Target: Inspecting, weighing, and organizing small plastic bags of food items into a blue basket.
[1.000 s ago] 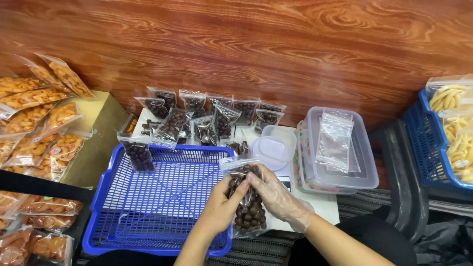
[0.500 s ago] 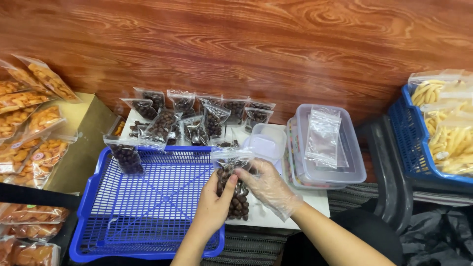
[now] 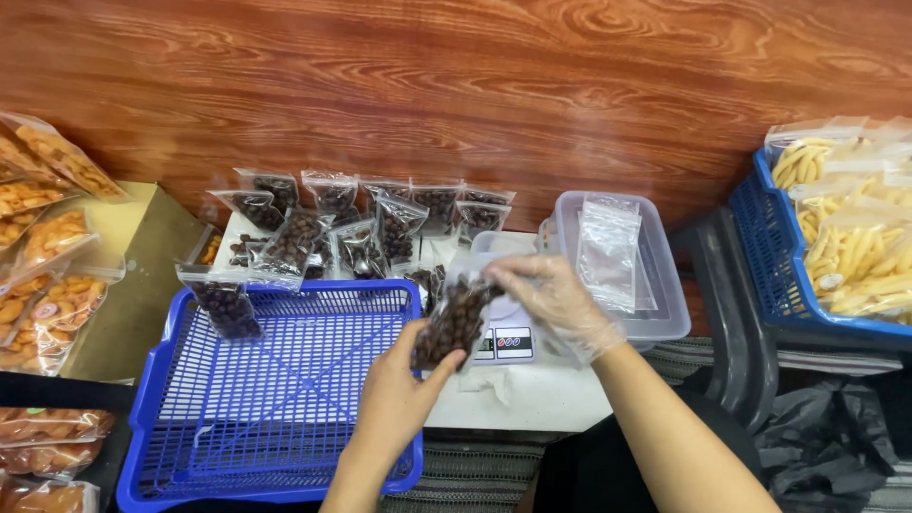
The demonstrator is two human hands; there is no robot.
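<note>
A small clear bag of dark brown round snacks [image 3: 454, 323] is held up between both my hands over the right edge of the blue plastic basket [image 3: 275, 465]. My left hand [image 3: 397, 394] grips the bag's lower end. My right hand [image 3: 551, 299], in a thin clear glove, pinches the bag's top. Behind the bag a small white scale [image 3: 508, 342] stands on the white table [image 3: 532, 399]. One filled bag [image 3: 220, 302] leans in the basket's far left corner.
Several filled bags of dark snacks [image 3: 361, 223] stand against the wooden wall. A clear lidded tub [image 3: 655, 275] carries empty clear bags [image 3: 608, 249]. Bags of orange snacks [image 3: 43, 256] lie at left. A blue basket of yellow stick snacks [image 3: 841, 237] is at right.
The bag has risen and tilted, and my right hand has moved to its top. The view has shifted slightly.
</note>
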